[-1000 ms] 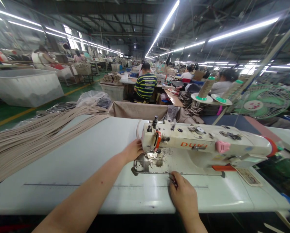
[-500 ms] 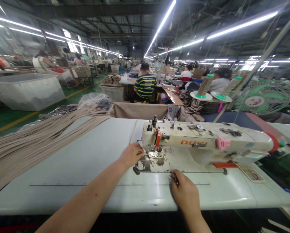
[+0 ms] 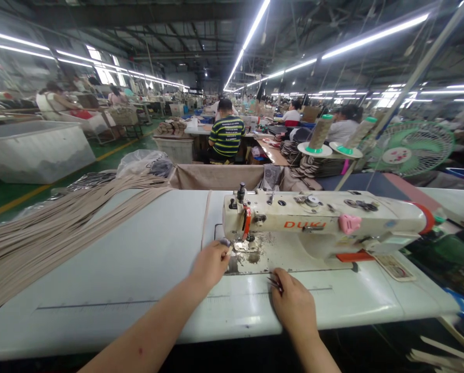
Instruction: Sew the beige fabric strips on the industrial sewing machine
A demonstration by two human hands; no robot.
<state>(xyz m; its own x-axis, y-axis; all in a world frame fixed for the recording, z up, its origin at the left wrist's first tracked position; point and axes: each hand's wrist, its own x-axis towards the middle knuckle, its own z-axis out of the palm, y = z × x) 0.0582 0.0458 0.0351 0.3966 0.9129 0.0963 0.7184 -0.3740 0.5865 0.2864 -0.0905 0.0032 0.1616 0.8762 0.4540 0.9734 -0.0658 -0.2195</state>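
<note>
My left hand point(image 3: 211, 263) is closed in a pinch beside the presser foot point(image 3: 245, 245) of a white sewing machine point(image 3: 313, 215). The tip of a pale beige fabric strip point(image 3: 229, 250) shows at its fingertips. Behind that hand, a narrow length of beige strip point(image 3: 206, 215) runs back across the table. My right hand point(image 3: 294, 298) rests at the front edge of the machine bed, closed around small thread snips point(image 3: 273, 283). Their pointed blades stick out to the left, while the grip is mostly hidden by the fingers.
Long beige strips point(image 3: 60, 233) lie heaped over the table's left side. A ruler line point(image 3: 99, 304) marks the white tabletop point(image 3: 157, 248) near its front. Thread cones point(image 3: 320, 135) and a green fan point(image 3: 410, 150) stand behind the machine. A co-worker in a striped shirt point(image 3: 227, 135) sits ahead.
My left hand has drawn slightly toward me from the presser foot, and the strip behind lies straighter. My right hand keeps the snips in place. The whole view has shifted a little.
</note>
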